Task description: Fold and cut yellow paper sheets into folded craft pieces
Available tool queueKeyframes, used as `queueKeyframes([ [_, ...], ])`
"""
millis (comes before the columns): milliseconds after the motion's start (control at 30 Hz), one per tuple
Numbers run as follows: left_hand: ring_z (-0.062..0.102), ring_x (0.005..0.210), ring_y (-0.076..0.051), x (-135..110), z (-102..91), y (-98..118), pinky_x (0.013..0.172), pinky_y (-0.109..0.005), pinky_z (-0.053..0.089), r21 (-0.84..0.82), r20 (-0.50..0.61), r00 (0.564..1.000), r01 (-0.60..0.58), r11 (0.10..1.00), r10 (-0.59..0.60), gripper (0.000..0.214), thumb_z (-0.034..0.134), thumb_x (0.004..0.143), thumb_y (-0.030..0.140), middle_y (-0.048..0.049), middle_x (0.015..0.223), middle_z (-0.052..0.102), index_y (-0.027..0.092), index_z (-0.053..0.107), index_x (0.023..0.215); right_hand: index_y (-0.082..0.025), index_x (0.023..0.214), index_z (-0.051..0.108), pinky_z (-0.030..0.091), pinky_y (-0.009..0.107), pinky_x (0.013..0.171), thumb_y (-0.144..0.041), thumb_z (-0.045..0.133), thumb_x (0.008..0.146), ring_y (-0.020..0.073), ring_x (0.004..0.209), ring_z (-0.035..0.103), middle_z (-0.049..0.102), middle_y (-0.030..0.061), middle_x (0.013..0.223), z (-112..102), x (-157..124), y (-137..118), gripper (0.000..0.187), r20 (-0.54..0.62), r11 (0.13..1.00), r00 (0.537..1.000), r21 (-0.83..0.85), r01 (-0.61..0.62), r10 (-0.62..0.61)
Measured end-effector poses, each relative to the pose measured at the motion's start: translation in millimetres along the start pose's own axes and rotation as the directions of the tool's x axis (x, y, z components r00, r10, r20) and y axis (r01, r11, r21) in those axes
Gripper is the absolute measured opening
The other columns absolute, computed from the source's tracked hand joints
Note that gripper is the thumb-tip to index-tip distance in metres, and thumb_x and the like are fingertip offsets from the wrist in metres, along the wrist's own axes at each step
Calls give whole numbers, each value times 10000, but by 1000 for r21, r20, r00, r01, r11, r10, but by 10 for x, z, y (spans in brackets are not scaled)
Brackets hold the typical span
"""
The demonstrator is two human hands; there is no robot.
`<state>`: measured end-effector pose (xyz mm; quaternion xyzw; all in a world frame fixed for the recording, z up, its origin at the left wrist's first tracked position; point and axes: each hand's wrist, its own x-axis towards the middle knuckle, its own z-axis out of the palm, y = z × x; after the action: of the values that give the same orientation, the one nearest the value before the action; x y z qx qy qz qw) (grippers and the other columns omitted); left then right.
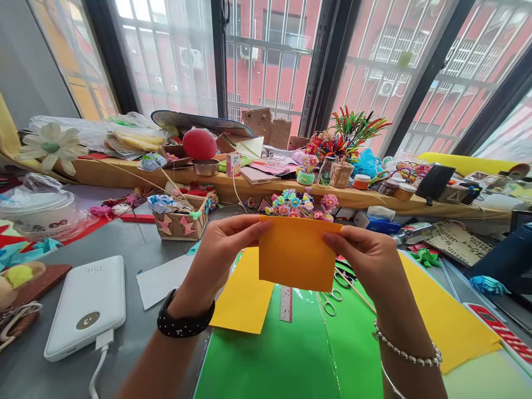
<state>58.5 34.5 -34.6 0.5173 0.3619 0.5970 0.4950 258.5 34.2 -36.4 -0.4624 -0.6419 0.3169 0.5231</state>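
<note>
Between my hands an orange-yellow sheet of paper (297, 255) hangs upright above the table. My left hand (226, 244) pinches its upper left corner, thumb in front. At the upper right corner my right hand (366, 249) pinches it the same way. Below and to the left lies a yellow sheet (245, 299) on a green mat (274, 360). A small ruler (286, 303) rests on the mat under the held paper. Scissors (331, 301) lie just right of it, partly hidden by the paper. More yellow paper (449, 310) is spread at the right, beyond my right wrist.
A white power bank (89, 305) with a cable lies at the left, near a white sheet (162, 282). Behind stand a cardboard box (183, 224) and small craft flowers (293, 203). A crowded ledge (233, 191) runs below the barred windows. A plastic bottle (415, 233) lies at right.
</note>
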Motion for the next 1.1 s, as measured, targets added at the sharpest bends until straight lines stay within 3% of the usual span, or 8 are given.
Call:
queueKeyframes([
  [467, 582, 657, -103, 2, -12, 43, 594, -168, 462, -8, -72, 997, 2, 1000, -3, 79, 719, 586, 222, 12, 681, 673, 188, 681, 647, -170, 622, 643, 379, 232, 484, -370, 602, 696, 123, 549, 473, 553, -1, 571, -28, -18, -38, 217, 8, 995, 999, -90, 43, -43],
  [667, 592, 644, -92, -2, -4, 61, 605, -162, 464, -80, -6, 1000, 27, 996, -28, 67, 684, 637, 245, 25, 659, 665, 189, 675, 673, -181, 638, 647, 391, 238, 507, -363, 604, 696, 128, 560, 478, 564, -3, 588, -32, -28, -46, 196, 0, 994, 999, -97, 46, -46],
  [900, 590, 652, -97, -6, 13, 83, 604, -158, 465, -56, -70, 998, 1, 998, -5, 44, 685, 616, 224, 21, 667, 663, 194, 669, 645, -188, 676, 676, 434, 266, 524, -360, 613, 689, 146, 571, 512, 606, 10, 624, -18, -37, -49, 184, 6, 997, 999, -63, 48, -48],
  [1100, 597, 647, -108, -5, 16, 49, 617, -180, 467, -13, -75, 997, -34, 999, 33, 121, 659, 652, 313, 21, 672, 668, 196, 641, 625, -190, 681, 679, 426, 253, 507, -367, 614, 689, 145, 570, 525, 613, 7, 627, -5, -43, -50, 189, -10, 997, 999, -56, 48, -48],
])
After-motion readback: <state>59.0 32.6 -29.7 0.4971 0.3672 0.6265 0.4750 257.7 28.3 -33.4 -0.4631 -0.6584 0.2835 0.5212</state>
